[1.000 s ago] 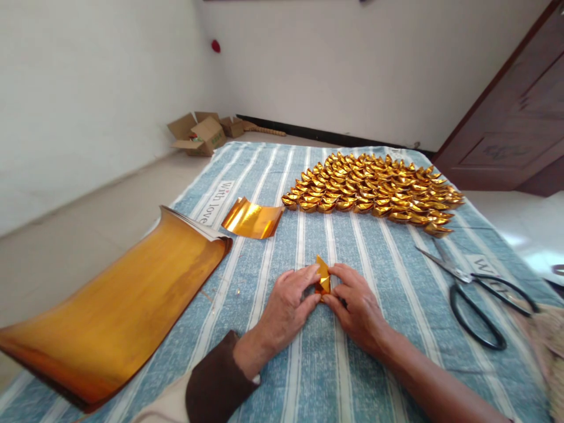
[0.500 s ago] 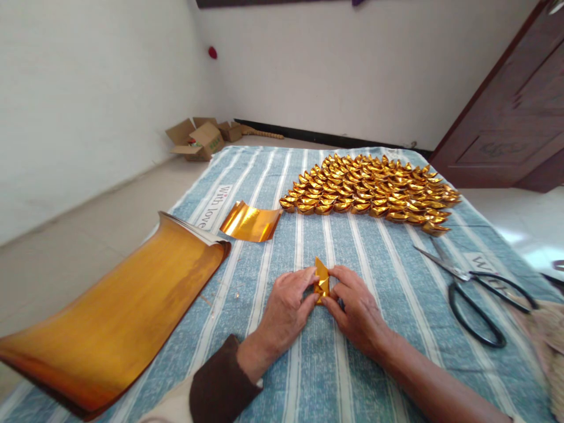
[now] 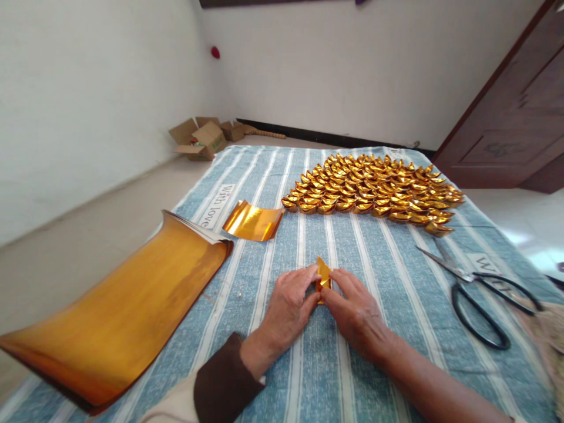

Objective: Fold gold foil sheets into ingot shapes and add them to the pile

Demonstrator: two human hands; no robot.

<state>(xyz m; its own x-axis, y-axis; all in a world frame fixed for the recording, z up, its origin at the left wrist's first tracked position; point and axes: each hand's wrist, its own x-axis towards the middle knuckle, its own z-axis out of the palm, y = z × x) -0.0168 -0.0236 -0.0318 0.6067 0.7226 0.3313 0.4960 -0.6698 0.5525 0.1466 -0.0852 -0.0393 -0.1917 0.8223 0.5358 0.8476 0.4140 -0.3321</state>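
Between my two hands, low over the striped cloth, is a small folded piece of gold foil paper (image 3: 324, 272) with a pointed far end. My left hand (image 3: 288, 302) grips its left edge between thumb and fingers. From the other side, my right hand (image 3: 356, 311) holds the right edge, its thumb pressing on the near part of the fold. The thumbs and fingertips hide much of the lower half. Beyond them, a few flat gold foil sheets (image 3: 253, 221) lie slightly curled. Many folded gold paper ingots (image 3: 374, 188) stand in packed rows at the far side.
A large stack of gold paper (image 3: 127, 311) lies at the left, overhanging the table edge. Black-handled scissors (image 3: 467, 276) rest partly open at the right. Blue-and-white striped cloth (image 3: 273, 364) covers the table. Cardboard boxes (image 3: 205, 141) sit on the floor behind, and a brown door (image 3: 506, 129) is at right.
My right thumb has moved up and inward onto the folded foil paper, covering more of its near part. The whole view has shifted slightly; the other things lie as before.
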